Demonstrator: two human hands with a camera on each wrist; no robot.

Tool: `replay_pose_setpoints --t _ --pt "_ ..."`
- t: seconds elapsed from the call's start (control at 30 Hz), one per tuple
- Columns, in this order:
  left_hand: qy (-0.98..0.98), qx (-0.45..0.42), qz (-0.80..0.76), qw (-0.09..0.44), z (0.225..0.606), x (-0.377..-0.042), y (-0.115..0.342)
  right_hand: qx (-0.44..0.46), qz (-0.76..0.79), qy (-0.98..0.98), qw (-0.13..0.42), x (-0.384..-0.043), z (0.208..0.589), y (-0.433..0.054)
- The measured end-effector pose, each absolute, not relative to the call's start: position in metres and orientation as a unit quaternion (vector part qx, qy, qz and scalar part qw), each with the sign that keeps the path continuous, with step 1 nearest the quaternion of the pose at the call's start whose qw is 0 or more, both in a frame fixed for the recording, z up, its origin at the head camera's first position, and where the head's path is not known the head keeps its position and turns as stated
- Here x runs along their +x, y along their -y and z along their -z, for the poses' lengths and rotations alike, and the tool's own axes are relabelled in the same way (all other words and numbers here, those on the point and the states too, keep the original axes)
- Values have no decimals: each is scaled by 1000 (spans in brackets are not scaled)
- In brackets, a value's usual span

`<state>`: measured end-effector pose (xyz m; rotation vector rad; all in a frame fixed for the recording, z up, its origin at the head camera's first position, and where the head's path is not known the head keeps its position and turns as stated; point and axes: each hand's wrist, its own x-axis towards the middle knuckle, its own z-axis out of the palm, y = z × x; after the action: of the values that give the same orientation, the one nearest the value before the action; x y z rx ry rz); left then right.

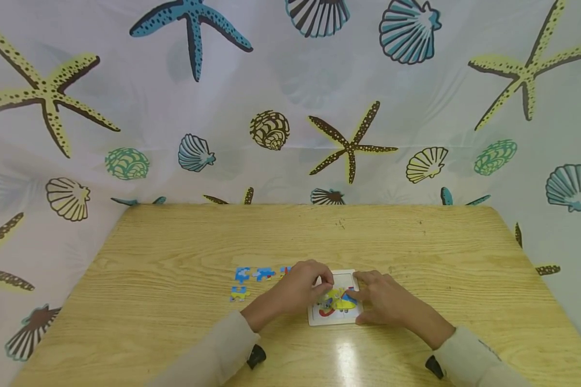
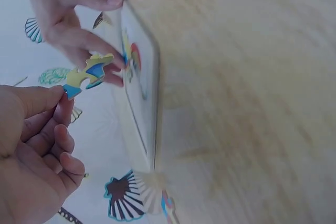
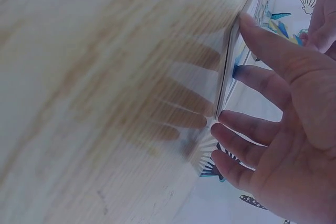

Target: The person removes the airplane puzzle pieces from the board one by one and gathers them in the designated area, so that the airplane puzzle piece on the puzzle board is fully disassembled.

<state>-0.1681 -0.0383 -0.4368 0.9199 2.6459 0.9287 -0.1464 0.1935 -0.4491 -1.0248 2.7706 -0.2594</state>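
Observation:
My left hand (image 1: pixel 297 286) pinches a yellow and blue jigsaw piece (image 2: pixel 77 79) between thumb and fingertip, above the left side of a white-rimmed puzzle board (image 1: pixel 331 323). The piece's knobbed outline shows clearly in the left wrist view; in the head view the hand mostly covers it. Joined pieces of a colourful picture (image 1: pixel 345 302) with yellow, blue and red lie in the board's lower part. Along the board's right edge rests my right hand (image 1: pixel 384 298), fingers spread, the thumb at the near corner and one fingertip touching the picture.
Left of the board lie several loose pieces: a blue one (image 1: pixel 242 274), another blue one (image 1: pixel 263 274), a partly covered one (image 1: pixel 284 270) and a yellow-blue one (image 1: pixel 239 293). The wooden table (image 1: pixel 174 242) meets a shell-patterned cloth (image 1: pixel 290 80) at the back and sides.

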Motion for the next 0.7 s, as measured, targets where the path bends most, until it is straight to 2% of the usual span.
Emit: replay_pose_setpoints --t 0.33,0.7 --pt "-886 310 -339 70 435 -176 69 -331 97 -934 96 -146 451 -193" --pt "-889 294 -332 111 435 -184 109 -331 89 -935 94 -146 452 -193"
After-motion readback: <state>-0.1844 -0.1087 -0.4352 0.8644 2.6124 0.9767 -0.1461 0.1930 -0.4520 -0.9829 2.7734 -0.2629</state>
